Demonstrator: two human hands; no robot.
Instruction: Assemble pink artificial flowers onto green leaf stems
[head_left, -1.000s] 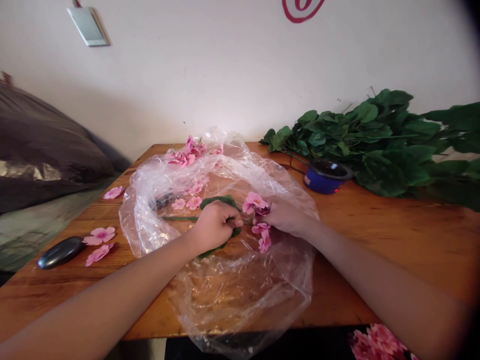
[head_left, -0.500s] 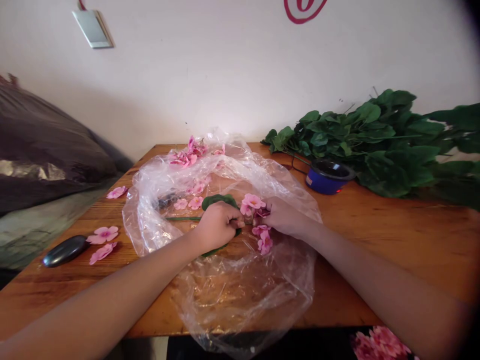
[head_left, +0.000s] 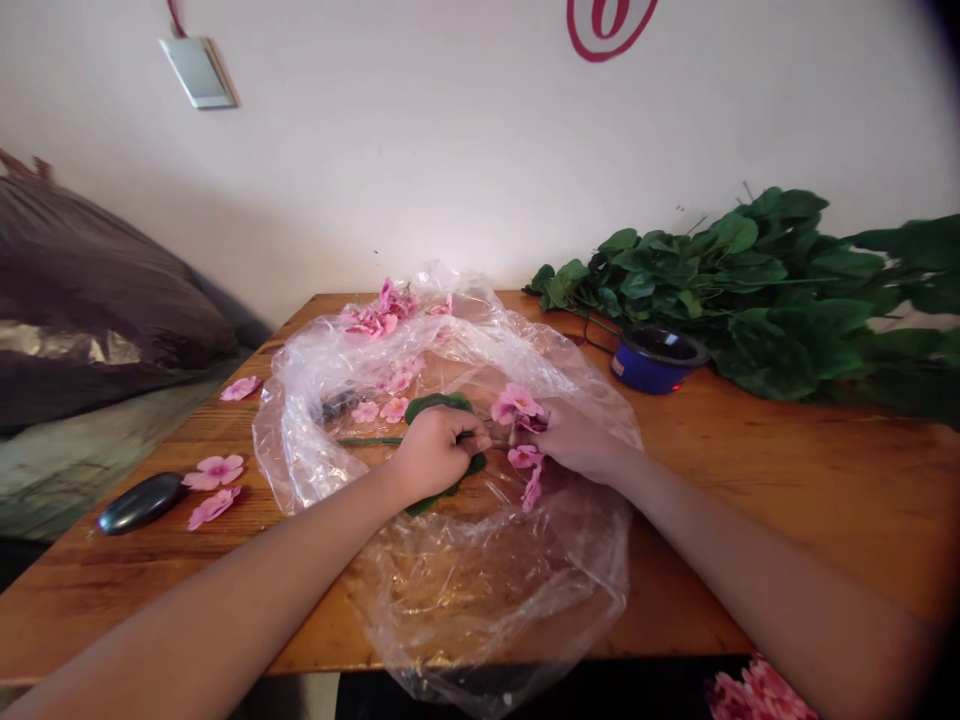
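Pink blossoms (head_left: pixel 516 401) have shifted slightly rightward, loosely clustered.

A red number (head_left: pixel 599 18) stands on the pale wall (head_left: pixel 450 150) beyond the far edge of the table (head_left: pixel 787 480), inside a red ring (head_left: pixel 600 57). It looks like a 6, but its top is cut off by the upper edge of the view. A small pale label (head_left: pixel 618 369) sits on the blue pot (head_left: pixel 651 374) toward the table's far edge; its print is too small to read.
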